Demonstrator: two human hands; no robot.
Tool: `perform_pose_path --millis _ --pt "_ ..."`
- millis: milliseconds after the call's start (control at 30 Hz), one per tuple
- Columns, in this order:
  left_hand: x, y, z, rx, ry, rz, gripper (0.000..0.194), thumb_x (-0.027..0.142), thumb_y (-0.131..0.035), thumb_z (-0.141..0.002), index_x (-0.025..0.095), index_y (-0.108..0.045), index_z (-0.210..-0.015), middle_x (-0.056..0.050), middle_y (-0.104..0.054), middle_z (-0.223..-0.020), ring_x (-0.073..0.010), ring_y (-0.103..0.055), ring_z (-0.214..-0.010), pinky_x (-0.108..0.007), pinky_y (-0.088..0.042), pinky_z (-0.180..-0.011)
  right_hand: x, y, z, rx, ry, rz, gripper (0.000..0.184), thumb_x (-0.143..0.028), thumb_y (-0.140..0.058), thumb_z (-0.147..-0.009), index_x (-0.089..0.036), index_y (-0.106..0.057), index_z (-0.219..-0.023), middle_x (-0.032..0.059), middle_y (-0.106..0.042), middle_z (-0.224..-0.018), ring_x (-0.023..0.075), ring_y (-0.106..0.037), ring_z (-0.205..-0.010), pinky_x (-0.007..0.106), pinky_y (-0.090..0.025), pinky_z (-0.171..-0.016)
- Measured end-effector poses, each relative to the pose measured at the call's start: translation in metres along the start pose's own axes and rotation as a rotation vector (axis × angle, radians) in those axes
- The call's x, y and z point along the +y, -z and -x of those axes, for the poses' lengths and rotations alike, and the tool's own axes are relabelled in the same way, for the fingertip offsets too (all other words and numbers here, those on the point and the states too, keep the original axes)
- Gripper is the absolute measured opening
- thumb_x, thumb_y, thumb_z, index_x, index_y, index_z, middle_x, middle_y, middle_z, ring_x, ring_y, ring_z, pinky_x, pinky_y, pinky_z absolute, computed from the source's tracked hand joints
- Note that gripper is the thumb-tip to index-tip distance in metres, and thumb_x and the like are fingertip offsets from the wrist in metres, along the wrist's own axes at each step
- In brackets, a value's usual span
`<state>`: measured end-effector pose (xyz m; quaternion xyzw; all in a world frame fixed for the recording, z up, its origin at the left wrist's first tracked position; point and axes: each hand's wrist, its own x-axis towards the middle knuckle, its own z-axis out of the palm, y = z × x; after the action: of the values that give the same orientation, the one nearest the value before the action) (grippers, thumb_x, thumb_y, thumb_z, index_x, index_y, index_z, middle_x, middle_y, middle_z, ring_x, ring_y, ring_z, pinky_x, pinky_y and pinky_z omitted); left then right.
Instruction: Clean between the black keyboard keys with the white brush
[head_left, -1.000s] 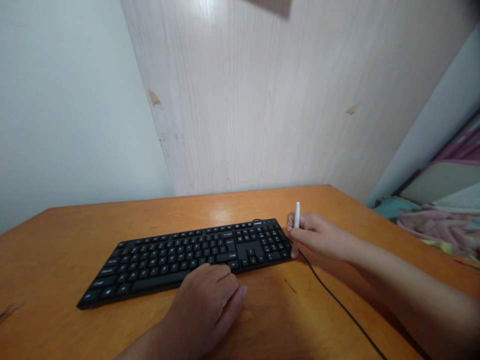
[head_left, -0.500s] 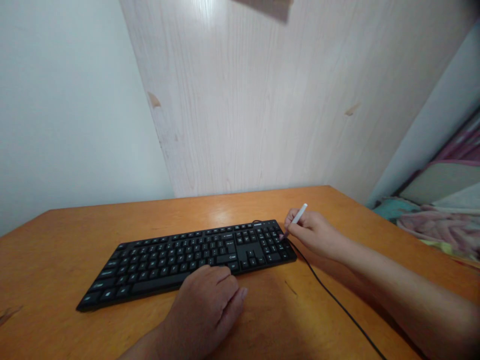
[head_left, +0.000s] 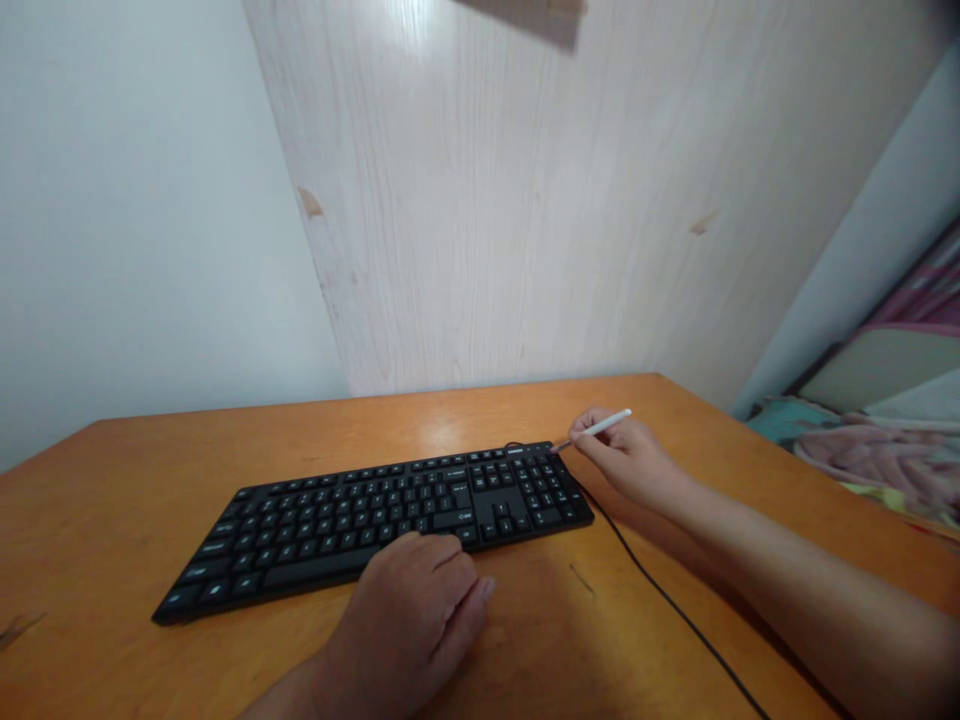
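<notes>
Hands apart; right hand (head_left: 626, 460) pinches a white pen (head_left: 604, 425), now tipped nearly flat, its tip just at the top edge of the black keyboard (head_left: 360, 510); left hand (head_left: 405, 620) rests on the keyboard's front edge; orange wooden desk (head_left: 112, 500) beneath, black cable (head_left: 664, 595) trailing right.

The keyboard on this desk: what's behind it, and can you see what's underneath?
Behind the black keyboard, a thin black cable loops up at the far right, and the orange wooden desk runs back to a pale wood-grain wall. The keyboard covers whatever lies beneath it.
</notes>
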<state>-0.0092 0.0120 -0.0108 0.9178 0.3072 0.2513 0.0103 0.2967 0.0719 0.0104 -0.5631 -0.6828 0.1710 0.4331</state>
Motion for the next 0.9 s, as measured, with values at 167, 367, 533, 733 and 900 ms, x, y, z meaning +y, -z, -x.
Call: perform_pose_path --millis 167,367,533,733,900 --pt "0.0 0.0 -0.001 -0.003 -0.005 0.004 0.025 0.023 -0.047 -0.096 0.02 -0.053 -0.072 -0.001 -0.056 -0.071 -0.0167 -0.048 -0.065 -0.031 -0.031 -0.061 -0.004 -0.003 0.005 -0.038 -0.076 -0.007 0.017 -0.035 -0.054 -0.088 -0.022 -0.061 -0.078 0.0027 -0.065 -0.071 0.02 -0.06 -0.07 0.031 -0.044 -0.063" --pt "-0.001 0.001 -0.001 0.005 -0.003 0.005 0.025 0.023 -0.047 -0.096 0.02 -0.053 -0.073 -0.001 -0.057 -0.071 -0.017 -0.049 -0.065 -0.031 -0.032 -0.062 -0.009 0.001 0.005 0.005 -0.033 0.037 0.017 -0.031 -0.051 -0.088 -0.022 -0.058 -0.075 0.0012 -0.063 -0.068 0.019 -0.059 -0.067 0.03 -0.043 -0.062" --pt "0.0 0.001 0.0 0.018 -0.011 0.003 0.024 0.023 -0.047 -0.096 0.02 -0.054 -0.073 -0.001 -0.057 -0.071 -0.0167 -0.049 -0.064 -0.032 -0.032 -0.061 -0.004 -0.002 0.004 -0.055 -0.056 0.039 0.02 -0.037 -0.053 -0.089 -0.022 -0.062 -0.08 0.0033 -0.066 -0.073 0.0205 -0.062 -0.071 0.031 -0.045 -0.064" --pt "0.001 0.001 -0.001 -0.002 -0.004 -0.001 0.025 0.024 -0.047 -0.096 0.02 -0.053 -0.072 -0.001 -0.056 -0.071 -0.0168 -0.049 -0.064 -0.032 -0.033 -0.061 -0.012 0.009 0.007 -0.165 -0.024 0.147 0.016 -0.025 -0.05 -0.086 -0.022 -0.057 -0.072 0.0012 -0.066 -0.069 0.0185 -0.062 -0.069 0.03 -0.045 -0.067" --pt "0.001 0.002 -0.001 -0.003 -0.006 -0.002 0.025 0.024 -0.047 -0.096 0.02 -0.053 -0.072 0.0 -0.056 -0.07 -0.0167 -0.05 -0.064 -0.032 -0.033 -0.061 -0.026 0.016 0.01 -0.324 -0.069 0.133 0.014 -0.02 -0.05 -0.084 -0.022 -0.054 -0.071 0.0007 -0.068 -0.066 0.0171 -0.064 -0.064 0.027 -0.045 -0.062"
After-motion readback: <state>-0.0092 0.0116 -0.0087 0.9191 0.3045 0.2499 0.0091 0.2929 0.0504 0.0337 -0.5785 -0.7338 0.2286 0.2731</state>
